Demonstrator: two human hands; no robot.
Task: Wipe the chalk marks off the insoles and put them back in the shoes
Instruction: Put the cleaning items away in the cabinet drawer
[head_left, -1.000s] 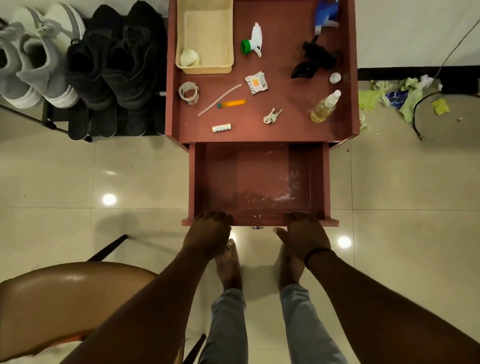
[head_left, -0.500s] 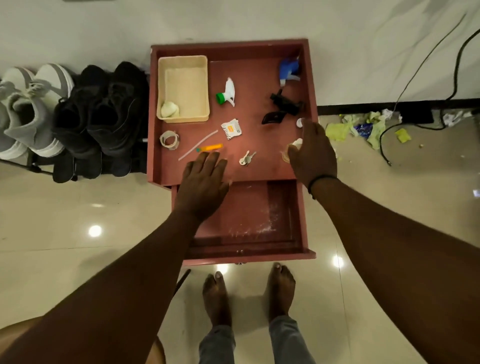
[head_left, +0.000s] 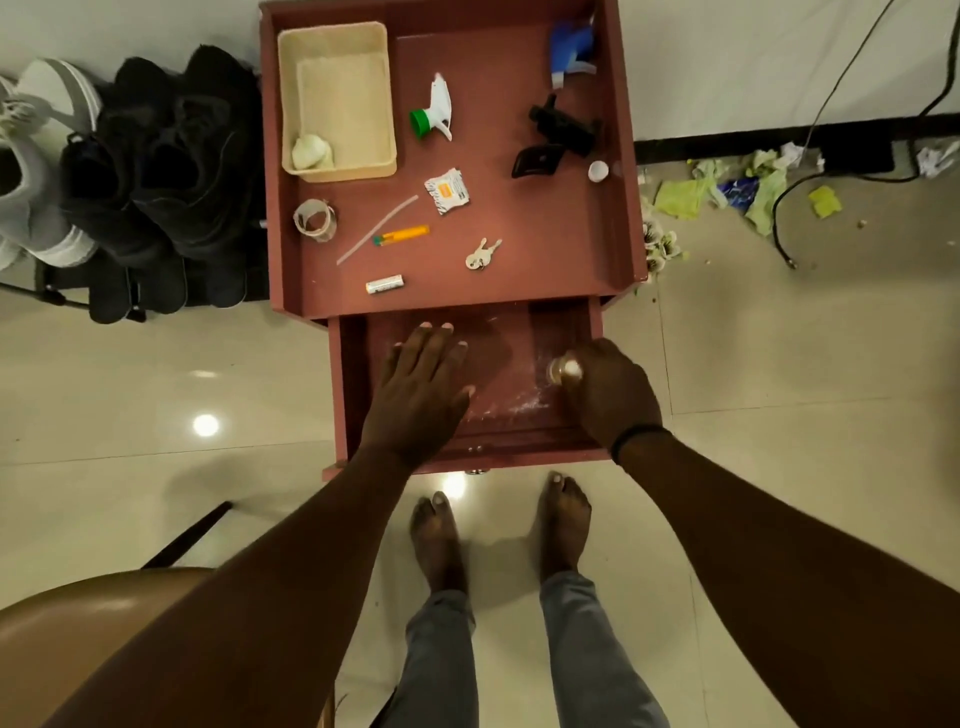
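left hand (head_left: 415, 395): flat, fingers straight, over open drawer (head_left: 493, 332)
right hand (head_left: 610, 395): grips small bottle (head_left: 565, 370), drawer's right side
shoes (head_left: 156, 156): far left

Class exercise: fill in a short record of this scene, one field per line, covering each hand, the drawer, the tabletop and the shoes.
left hand: flat, fingers straight, over the open drawer
right hand: grips a small bottle in the drawer
drawer floor: white powdery smears
tabletop: keys, orange pen, tape roll, cream tray
shoes: beside the table, untouched
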